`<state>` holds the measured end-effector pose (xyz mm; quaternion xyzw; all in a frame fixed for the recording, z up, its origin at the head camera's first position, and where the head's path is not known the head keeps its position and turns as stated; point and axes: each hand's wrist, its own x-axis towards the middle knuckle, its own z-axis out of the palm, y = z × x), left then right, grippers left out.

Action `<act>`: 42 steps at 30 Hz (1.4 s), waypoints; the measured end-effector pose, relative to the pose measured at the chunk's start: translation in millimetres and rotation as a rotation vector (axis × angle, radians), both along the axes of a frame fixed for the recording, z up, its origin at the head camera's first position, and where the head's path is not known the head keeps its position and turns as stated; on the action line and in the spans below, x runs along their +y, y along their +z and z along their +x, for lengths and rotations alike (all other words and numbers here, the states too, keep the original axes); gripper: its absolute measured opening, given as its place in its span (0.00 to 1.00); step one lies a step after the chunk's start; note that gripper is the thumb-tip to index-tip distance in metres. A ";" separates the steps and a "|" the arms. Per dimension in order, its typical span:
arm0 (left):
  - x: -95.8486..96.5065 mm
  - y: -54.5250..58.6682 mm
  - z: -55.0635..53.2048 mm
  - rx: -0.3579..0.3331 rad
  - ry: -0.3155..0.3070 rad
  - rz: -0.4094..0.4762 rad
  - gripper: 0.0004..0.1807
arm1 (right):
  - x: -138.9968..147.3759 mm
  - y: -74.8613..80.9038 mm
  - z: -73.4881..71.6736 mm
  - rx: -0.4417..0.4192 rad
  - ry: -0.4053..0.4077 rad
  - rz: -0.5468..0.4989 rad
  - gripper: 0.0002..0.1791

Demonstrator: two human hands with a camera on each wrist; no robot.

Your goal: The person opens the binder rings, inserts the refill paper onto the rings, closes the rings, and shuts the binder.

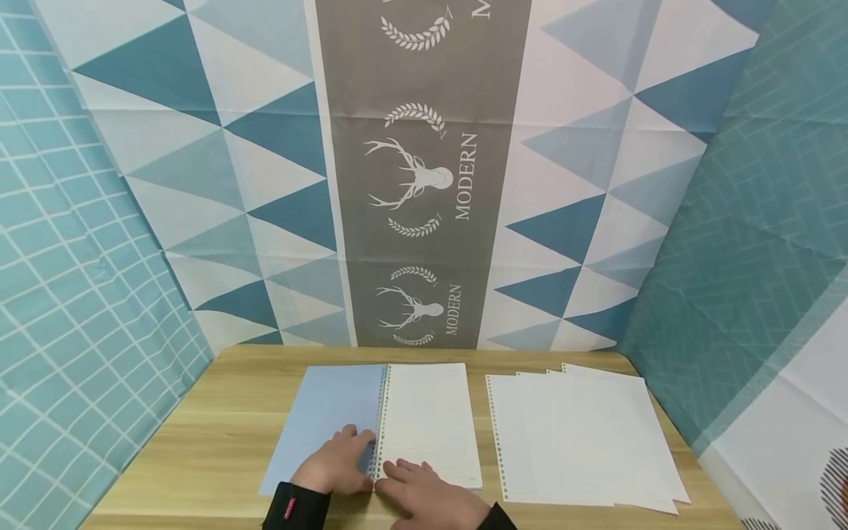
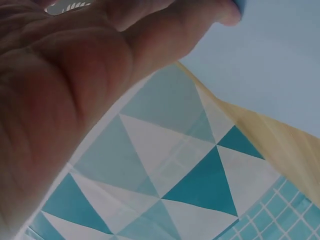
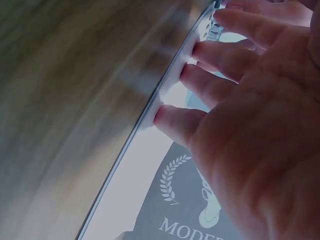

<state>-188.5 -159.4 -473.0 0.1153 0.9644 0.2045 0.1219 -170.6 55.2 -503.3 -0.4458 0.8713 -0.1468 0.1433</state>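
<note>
A spiral notebook lies open on the wooden table, its blue cover at the left and a lined white page at the right. A metal coil runs between them. My left hand rests over the cover beside the coil, with its thumb near the lower end. In the left wrist view a fairly straight digit reaches the blue sheet. My right hand touches the lower left corner of the page. Its fingers are spread and fairly straight along the page's lower edge in the right wrist view.
Several loose hole-punched sheets lie overlapped and fanned to the right of the notebook. Wooden table surface shows at the left. Behind stands a patterned cloth backdrop, with a tiled-pattern cloth along the left side.
</note>
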 end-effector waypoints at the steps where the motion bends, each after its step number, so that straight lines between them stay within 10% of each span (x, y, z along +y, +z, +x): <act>1: -0.3 0.6 -0.6 -0.004 0.002 0.002 0.37 | -0.1 2.1 0.4 0.016 0.001 0.001 0.33; 27: 2.3 -2.1 -2.4 -0.010 0.037 0.026 0.31 | 3.0 8.2 9.0 0.130 0.086 0.048 0.35; 38: -0.3 -0.5 -0.5 -0.012 0.026 0.040 0.30 | 5.7 -64.2 -23.4 0.048 0.107 -0.004 0.42; 42: -0.7 1.2 -0.5 -0.008 0.034 0.055 0.29 | 5.4 -61.9 -21.6 0.051 0.097 0.016 0.45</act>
